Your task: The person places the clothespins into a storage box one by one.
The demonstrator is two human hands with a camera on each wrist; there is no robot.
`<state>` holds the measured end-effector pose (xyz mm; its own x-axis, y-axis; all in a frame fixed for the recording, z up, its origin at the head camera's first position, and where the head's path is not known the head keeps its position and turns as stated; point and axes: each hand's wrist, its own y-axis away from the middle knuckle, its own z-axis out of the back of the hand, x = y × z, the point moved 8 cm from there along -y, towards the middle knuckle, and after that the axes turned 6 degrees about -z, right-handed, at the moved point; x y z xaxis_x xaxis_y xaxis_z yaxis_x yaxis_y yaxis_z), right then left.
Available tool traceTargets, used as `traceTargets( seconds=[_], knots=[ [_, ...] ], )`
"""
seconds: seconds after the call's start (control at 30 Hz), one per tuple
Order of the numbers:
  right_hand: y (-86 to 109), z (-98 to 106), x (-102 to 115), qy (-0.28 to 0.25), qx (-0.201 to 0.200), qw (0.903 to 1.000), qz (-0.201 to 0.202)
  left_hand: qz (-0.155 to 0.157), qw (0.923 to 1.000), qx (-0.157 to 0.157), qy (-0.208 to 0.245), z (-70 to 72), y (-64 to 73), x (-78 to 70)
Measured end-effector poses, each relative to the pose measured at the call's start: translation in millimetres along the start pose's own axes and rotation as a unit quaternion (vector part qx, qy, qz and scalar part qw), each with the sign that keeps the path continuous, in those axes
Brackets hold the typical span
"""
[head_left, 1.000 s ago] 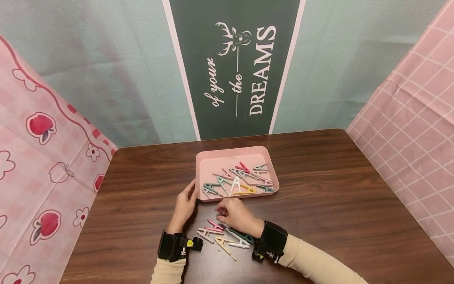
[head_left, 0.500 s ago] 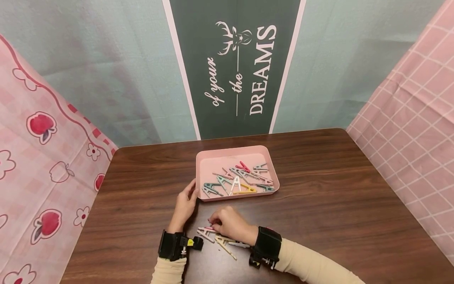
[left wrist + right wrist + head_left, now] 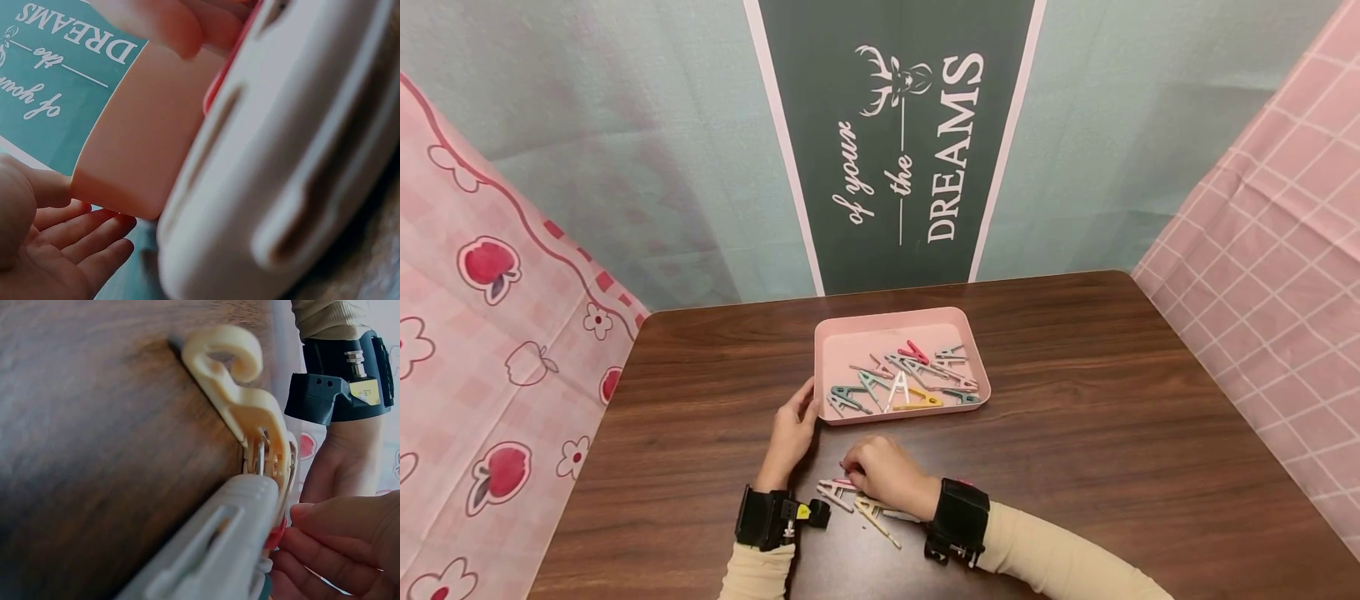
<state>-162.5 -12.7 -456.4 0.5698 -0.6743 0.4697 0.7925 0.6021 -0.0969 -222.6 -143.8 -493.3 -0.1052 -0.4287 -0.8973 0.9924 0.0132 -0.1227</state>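
Note:
My left hand (image 3: 792,429) rests at the near left corner of a pink tray (image 3: 850,323). In the left wrist view its thumb touches the tray wall (image 3: 137,137) and its fingers lie fairly straight beside it. Bent over a small pile on the table, my right hand (image 3: 891,475) pinches a pink clothespin (image 3: 276,536), mostly hidden by the fingers. Around it lie a pale pink clothespin (image 3: 835,493), a cream clothespin (image 3: 876,518) with a hooked end, and a white clothespin (image 3: 219,537), partly under the hand.
Several clothespins in mixed colours lie in the tray, among them a yellow clothespin (image 3: 921,402) and a red clothespin (image 3: 913,351). The brown wooden table (image 3: 1112,433) extends to both sides. Curtains (image 3: 700,167) hang behind and beside it.
My right hand has moved from the tray's near edge back toward me, down onto the pile, and now has the pink clothespin between its fingers. The left hand has stayed at the tray.

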Motion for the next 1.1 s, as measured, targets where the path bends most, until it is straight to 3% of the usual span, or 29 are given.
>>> traceTargets(
  seconds=[0.47,1.1],
  knots=[
    [-4.0,1,-11,0.013,-0.039,0.9983,-0.041,0.002,1.0000,0.001,0.005,-0.6,-0.7,1.1],
    [-5.0,-2,-7,0.022,-0.004,0.9979,-0.061,0.001,1.0000,0.004,0.001,-0.6,-0.7,2.4]
  ],
)
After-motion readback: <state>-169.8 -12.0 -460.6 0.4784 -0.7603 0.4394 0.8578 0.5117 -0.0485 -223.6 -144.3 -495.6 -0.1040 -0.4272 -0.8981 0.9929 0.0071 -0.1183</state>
